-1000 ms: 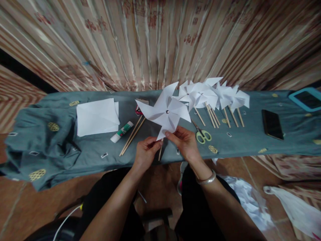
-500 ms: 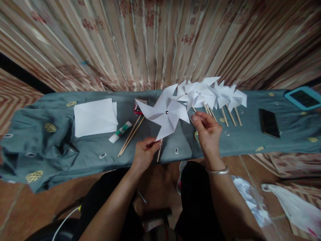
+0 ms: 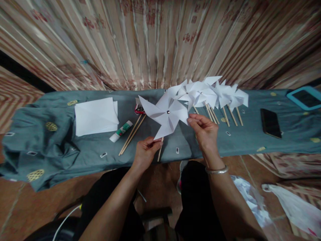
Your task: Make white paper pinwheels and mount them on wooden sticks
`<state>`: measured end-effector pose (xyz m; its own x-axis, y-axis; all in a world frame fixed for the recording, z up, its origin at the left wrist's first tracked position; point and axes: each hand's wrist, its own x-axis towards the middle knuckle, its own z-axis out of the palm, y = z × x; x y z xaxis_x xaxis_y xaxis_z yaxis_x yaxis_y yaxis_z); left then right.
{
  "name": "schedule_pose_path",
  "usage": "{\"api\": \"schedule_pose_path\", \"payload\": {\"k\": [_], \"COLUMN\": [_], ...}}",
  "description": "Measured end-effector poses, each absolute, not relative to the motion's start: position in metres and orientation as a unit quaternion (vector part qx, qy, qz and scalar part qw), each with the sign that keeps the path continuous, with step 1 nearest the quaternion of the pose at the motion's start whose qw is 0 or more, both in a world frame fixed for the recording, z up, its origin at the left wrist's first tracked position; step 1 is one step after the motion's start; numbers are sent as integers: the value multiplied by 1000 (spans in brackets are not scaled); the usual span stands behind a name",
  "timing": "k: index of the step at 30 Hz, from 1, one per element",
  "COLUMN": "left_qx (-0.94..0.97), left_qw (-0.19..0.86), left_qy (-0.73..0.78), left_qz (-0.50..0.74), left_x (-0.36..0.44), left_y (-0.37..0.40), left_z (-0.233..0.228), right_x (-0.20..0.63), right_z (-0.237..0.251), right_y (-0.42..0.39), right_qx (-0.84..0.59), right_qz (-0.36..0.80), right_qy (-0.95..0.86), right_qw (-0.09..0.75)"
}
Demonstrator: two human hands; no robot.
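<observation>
A white paper pinwheel [image 3: 173, 122] with a silver pin at its middle faces me over the table's centre. My left hand [image 3: 147, 150] is closed round its wooden stick [image 3: 161, 152], just below the blades. At the pinwheel's right blade, my right hand [image 3: 204, 129] has thumb and forefinger pinched at the paper's edge; the exact contact is partly hidden. Behind and to the right lie several finished-looking pinwheels [image 3: 208, 95], overlapping, their sticks pointing toward me. Left of the held pinwheel are a small red box of pins [image 3: 139, 107] and loose wooden sticks [image 3: 131, 136].
A stack of white paper [image 3: 95, 117] and a glue stick [image 3: 121, 131] lie on the left of the cloth-covered table [image 3: 100, 164]. A dark phone [image 3: 270, 123] and a blue-framed tablet [image 3: 304, 97] are on the right. Plastic bags [image 3: 250, 201] sit on the floor.
My right hand has moved slightly left, from beside the pinwheel to its right blade. My left hand keeps hold of the stick. The blades have turned a little.
</observation>
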<state>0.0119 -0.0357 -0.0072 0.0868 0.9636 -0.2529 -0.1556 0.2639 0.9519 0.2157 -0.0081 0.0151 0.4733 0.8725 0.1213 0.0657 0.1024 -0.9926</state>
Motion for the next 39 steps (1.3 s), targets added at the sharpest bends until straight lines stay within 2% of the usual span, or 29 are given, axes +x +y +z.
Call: {"api": "schedule_pose_path", "payload": {"k": [39], "left_qx": [395], "left_qw": [580], "left_qy": [524], "left_qz": [483], "left_x": [14], "left_y": [-31], "left_z": [-7], "right_x": [180], "right_z": [23], "right_y": [-24], "right_qx": [-550], "right_qz": [462], "right_qy": [-355], "right_qw": [598]}}
